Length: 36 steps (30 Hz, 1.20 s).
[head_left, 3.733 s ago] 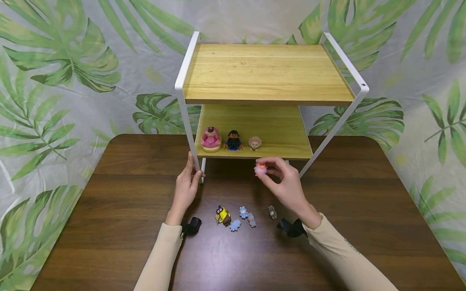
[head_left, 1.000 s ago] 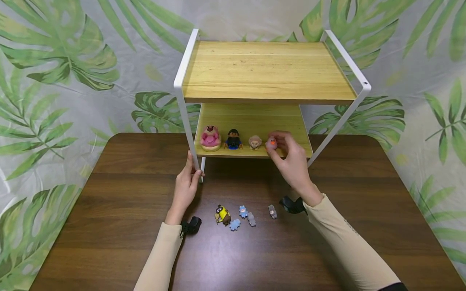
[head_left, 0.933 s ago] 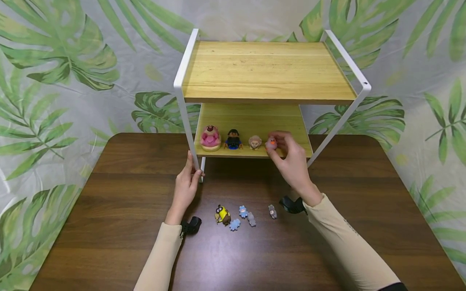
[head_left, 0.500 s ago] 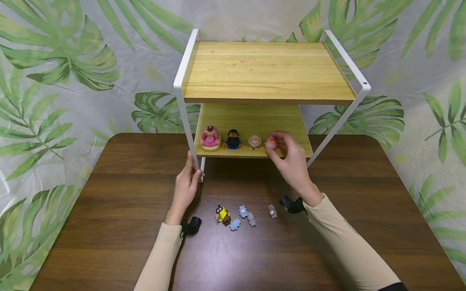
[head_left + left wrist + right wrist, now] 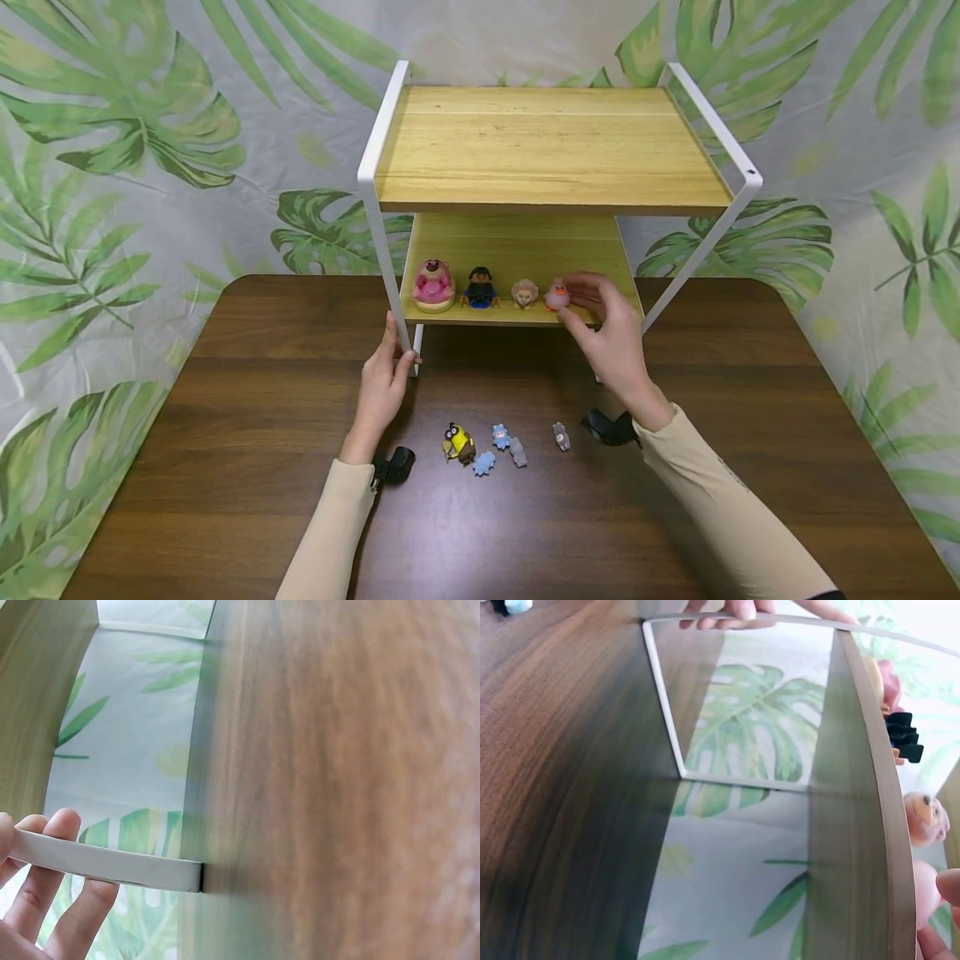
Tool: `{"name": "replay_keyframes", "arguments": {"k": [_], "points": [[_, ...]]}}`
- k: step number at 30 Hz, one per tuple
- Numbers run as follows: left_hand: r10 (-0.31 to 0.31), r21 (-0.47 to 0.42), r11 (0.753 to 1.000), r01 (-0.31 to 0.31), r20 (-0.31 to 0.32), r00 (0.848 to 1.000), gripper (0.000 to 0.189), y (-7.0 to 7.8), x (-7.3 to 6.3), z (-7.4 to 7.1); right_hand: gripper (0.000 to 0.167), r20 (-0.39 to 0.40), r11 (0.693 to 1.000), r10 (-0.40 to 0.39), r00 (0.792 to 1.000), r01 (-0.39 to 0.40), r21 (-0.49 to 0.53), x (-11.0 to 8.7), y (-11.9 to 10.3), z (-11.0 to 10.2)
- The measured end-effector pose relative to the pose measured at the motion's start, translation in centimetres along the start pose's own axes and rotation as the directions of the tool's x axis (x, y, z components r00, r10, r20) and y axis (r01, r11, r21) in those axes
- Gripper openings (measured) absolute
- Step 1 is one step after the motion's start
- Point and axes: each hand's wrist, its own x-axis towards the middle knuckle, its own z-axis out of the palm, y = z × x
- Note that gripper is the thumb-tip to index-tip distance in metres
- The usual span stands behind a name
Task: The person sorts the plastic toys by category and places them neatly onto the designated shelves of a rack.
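Note:
My left hand (image 5: 384, 392) holds the front left leg (image 5: 112, 864) of a two-tier shelf, fingers on both sides of the white bar in the left wrist view. My right hand (image 5: 617, 346) is at the lower shelf board (image 5: 517, 250), with fingers and thumb loosely spread beside a pink toy duck (image 5: 557, 296). The duck stands upright near the board's front edge, its face showing. Left of it, in a row, are a small pale animal figure (image 5: 525, 293), a dark-clothed toy figure (image 5: 480, 288) and a pink bear figure (image 5: 433, 286).
On the brown table (image 5: 247, 500) lie a yellow and brown figure (image 5: 459, 443), several small blue and grey figures (image 5: 500, 436), and a grey figure (image 5: 561, 436) apart to the right. Above the row is the upper shelf board (image 5: 555, 146). Behind hangs a leaf-print cloth (image 5: 150, 217).
My right hand carried the duck up from in front of the lower board onto it, right of the pale animal figure. Its grip has since loosened, drawing slightly right. My left hand stayed on the leg.

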Motion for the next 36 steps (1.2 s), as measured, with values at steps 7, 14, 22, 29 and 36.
{"name": "replay_keyframes", "arguments": {"k": [7,14,22,29,36], "points": [[-0.005,-0.002,1.0,0.005,0.004,1.0,0.096,0.1,0.0,-0.1,0.034,-0.035,1.0,0.021,0.999,-0.02,0.018,-0.5,-1.0,-0.5],[-0.007,0.005,1.0,0.007,0.005,1.0,0.097,0.0,0.0,-0.1,0.03,-0.072,0.999,-0.014,0.997,0.017,0.042,-1.3,0.2,-0.8],[-0.006,0.009,1.0,0.006,0.003,1.0,0.097,0.1,0.0,-0.1,0.029,-0.089,0.998,-0.034,0.995,0.038,0.047,-2.5,2.3,-0.9],[0.002,0.003,1.0,-0.002,-0.003,1.0,0.097,0.1,0.0,-0.1,0.028,-0.081,0.993,-0.044,0.996,0.053,0.104,-3.5,2.3,-0.4],[-0.006,-0.005,1.0,0.006,0.003,1.0,0.096,0.0,0.0,0.0,0.027,-0.048,0.995,-0.035,0.998,0.039,0.096,-4.5,2.3,-0.1]]}}
